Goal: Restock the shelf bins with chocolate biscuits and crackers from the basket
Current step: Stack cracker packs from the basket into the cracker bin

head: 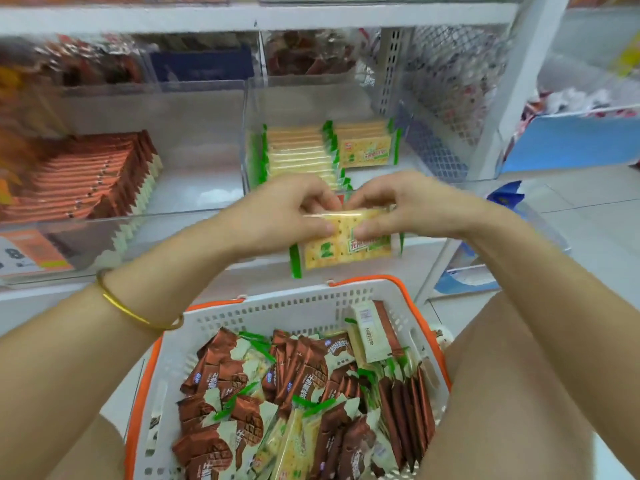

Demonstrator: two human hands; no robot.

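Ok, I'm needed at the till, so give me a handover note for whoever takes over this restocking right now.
Hands: left hand and right hand both pinch a cracker packet between the basket and the cracker bin.
Done: cracker bin and chocolate biscuit bin each part filled.
Left: shelve this packet; the basket holds many chocolate biscuits and crackers.

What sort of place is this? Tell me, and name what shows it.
Likely a shop's snack aisle: clear bins of crackers, a price label, and a basket of packets.
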